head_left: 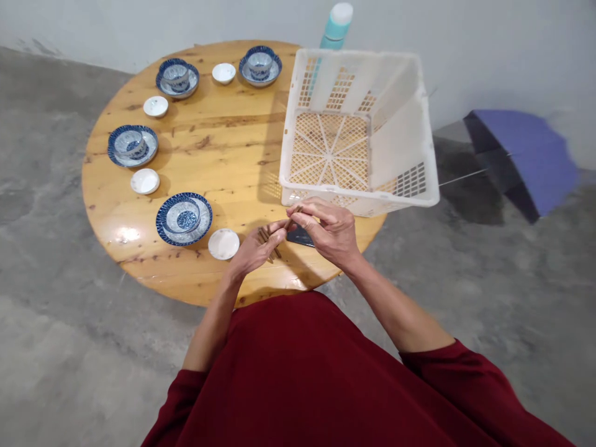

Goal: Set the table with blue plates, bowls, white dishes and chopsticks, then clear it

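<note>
Several brown chopsticks are held in my left hand, its fingers closed round them over the front of the table. My right hand pinches the upper ends of chopsticks just in front of the basket; how many it grips I cannot tell. Beneath the right hand lies a dark flat object, partly covered. Close by the left hand sits a small white dish. Left of that dish stands a blue-and-white plate with a patterned bowl on it.
A white plastic basket stands on the right of the round wooden table. More blue-patterned plates with bowls and white dishes line the left and far rim. A turquoise bottle is behind the basket; a purple umbrella lies on the floor.
</note>
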Demonstrator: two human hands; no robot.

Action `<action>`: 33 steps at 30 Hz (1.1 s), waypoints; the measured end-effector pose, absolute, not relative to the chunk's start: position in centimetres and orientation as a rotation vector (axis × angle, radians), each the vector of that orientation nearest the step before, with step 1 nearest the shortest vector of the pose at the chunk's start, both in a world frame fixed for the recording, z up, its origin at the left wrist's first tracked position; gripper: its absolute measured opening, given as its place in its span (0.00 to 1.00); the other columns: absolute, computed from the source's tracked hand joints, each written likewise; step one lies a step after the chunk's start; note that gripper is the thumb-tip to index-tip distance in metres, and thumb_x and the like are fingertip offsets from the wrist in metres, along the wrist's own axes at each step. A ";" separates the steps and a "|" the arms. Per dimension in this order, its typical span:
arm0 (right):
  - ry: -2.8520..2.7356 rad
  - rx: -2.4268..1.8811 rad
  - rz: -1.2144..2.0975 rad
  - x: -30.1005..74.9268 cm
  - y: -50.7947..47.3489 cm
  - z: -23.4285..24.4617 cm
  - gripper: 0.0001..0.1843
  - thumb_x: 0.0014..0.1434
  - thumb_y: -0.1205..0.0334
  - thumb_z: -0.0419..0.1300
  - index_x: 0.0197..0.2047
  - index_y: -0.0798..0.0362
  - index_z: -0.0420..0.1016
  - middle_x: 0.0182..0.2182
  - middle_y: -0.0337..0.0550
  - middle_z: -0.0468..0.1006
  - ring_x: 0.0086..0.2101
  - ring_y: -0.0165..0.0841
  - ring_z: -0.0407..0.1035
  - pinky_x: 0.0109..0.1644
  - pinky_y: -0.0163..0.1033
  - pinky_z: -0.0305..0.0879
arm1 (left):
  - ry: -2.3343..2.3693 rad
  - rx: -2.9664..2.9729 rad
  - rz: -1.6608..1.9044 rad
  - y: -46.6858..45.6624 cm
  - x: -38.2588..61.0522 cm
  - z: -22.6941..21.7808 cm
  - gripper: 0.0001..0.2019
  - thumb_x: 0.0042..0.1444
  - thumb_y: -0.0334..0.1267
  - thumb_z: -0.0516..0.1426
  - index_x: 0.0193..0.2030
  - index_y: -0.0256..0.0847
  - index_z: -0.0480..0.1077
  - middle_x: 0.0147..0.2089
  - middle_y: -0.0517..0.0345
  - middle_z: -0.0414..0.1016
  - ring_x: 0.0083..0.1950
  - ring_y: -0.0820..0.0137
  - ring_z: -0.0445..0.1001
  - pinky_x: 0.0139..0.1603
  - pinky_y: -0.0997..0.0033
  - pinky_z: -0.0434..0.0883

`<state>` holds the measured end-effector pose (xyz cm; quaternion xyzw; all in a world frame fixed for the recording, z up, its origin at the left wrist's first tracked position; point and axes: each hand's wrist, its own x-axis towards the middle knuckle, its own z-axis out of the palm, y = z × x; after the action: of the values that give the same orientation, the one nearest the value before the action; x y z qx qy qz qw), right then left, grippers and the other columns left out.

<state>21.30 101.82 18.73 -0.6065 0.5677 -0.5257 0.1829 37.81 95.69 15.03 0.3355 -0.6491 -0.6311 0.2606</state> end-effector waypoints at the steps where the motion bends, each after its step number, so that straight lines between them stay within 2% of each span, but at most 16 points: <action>1: 1.639 -1.698 -1.495 21.1 101.9 19.3 0.13 0.66 0.56 0.58 0.35 0.47 0.83 0.33 0.42 0.82 0.38 0.37 0.77 0.46 0.44 0.74 | -1.750 0.903 -1.720 95.7 38.1 14.9 0.19 0.58 0.55 0.61 0.43 0.41 0.80 0.42 0.51 0.83 0.53 0.60 0.79 0.58 0.63 0.74; 3: 1.696 -1.663 -1.526 20.5 102.1 20.3 0.12 0.66 0.55 0.59 0.36 0.47 0.83 0.33 0.42 0.82 0.37 0.37 0.76 0.46 0.44 0.74 | -1.720 0.883 -1.754 95.8 38.7 14.6 0.22 0.61 0.56 0.57 0.50 0.41 0.78 0.51 0.48 0.82 0.57 0.60 0.78 0.61 0.62 0.72; 6: 1.752 -1.592 -1.587 19.5 102.2 21.7 0.13 0.65 0.52 0.60 0.35 0.47 0.82 0.32 0.41 0.81 0.34 0.36 0.76 0.44 0.44 0.74 | -1.620 0.954 -1.687 96.0 39.6 14.6 0.24 0.63 0.56 0.56 0.54 0.40 0.76 0.54 0.46 0.81 0.54 0.62 0.80 0.58 0.62 0.74; 9: 1.771 -1.478 -1.640 18.6 102.2 22.2 0.14 0.64 0.50 0.62 0.31 0.48 0.81 0.29 0.39 0.80 0.30 0.34 0.74 0.39 0.41 0.74 | -1.613 1.024 -1.564 96.4 40.7 15.7 0.23 0.64 0.55 0.55 0.53 0.40 0.76 0.50 0.47 0.82 0.42 0.66 0.81 0.51 0.64 0.76; 11: 1.730 -1.360 -1.672 18.3 102.2 21.8 0.14 0.62 0.50 0.64 0.30 0.49 0.81 0.27 0.38 0.80 0.28 0.32 0.72 0.35 0.39 0.73 | -1.643 1.047 -1.501 97.0 41.5 16.4 0.22 0.65 0.55 0.54 0.51 0.40 0.77 0.44 0.50 0.83 0.35 0.69 0.78 0.44 0.66 0.76; 14: 1.627 -1.165 -1.717 18.4 102.2 20.8 0.12 0.58 0.50 0.67 0.31 0.50 0.82 0.27 0.38 0.79 0.27 0.31 0.71 0.32 0.38 0.72 | -1.711 1.072 -1.473 98.1 43.0 16.5 0.22 0.66 0.55 0.53 0.49 0.40 0.79 0.37 0.52 0.82 0.28 0.70 0.73 0.35 0.69 0.74; 17: 1.567 -1.018 -1.711 19.3 102.4 19.7 0.12 0.56 0.51 0.69 0.32 0.51 0.82 0.28 0.39 0.79 0.27 0.30 0.70 0.32 0.37 0.72 | -1.789 1.135 -1.415 99.5 44.6 15.4 0.22 0.65 0.55 0.53 0.47 0.41 0.80 0.39 0.52 0.83 0.30 0.69 0.76 0.35 0.68 0.74; 21: 1.517 -0.845 -1.685 21.0 102.9 18.6 0.14 0.51 0.49 0.72 0.32 0.52 0.83 0.27 0.40 0.79 0.26 0.29 0.69 0.30 0.37 0.71 | -1.825 1.228 -1.354 101.1 47.2 14.0 0.21 0.64 0.55 0.54 0.46 0.42 0.79 0.44 0.51 0.83 0.46 0.62 0.81 0.49 0.64 0.77; 25: 1.470 -0.715 -1.652 22.1 102.9 17.2 0.17 0.45 0.48 0.75 0.31 0.53 0.81 0.27 0.40 0.78 0.25 0.29 0.69 0.29 0.36 0.71 | -1.811 1.326 -1.476 102.3 49.6 13.3 0.24 0.63 0.57 0.54 0.47 0.39 0.79 0.47 0.48 0.84 0.51 0.58 0.81 0.54 0.60 0.76; 29: 1.442 -0.677 -1.559 22.2 102.3 15.7 0.18 0.45 0.48 0.74 0.28 0.52 0.78 0.23 0.38 0.75 0.26 0.30 0.70 0.28 0.36 0.71 | -1.712 1.438 -1.666 103.8 50.8 12.9 0.25 0.61 0.59 0.56 0.45 0.38 0.81 0.44 0.48 0.84 0.48 0.57 0.81 0.52 0.60 0.76; 33: 1.406 -0.641 -1.599 21.4 101.6 14.4 0.14 0.48 0.52 0.74 0.28 0.51 0.77 0.25 0.37 0.74 0.25 0.28 0.70 0.27 0.34 0.70 | -1.431 1.495 -1.721 105.2 50.8 11.9 0.27 0.60 0.59 0.57 0.45 0.34 0.81 0.36 0.48 0.83 0.41 0.62 0.80 0.41 0.68 0.75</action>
<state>21.38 101.58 14.41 -0.2586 0.5668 -0.6447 0.4430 50.77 105.22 11.90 0.5414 -0.5183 -0.6232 0.2232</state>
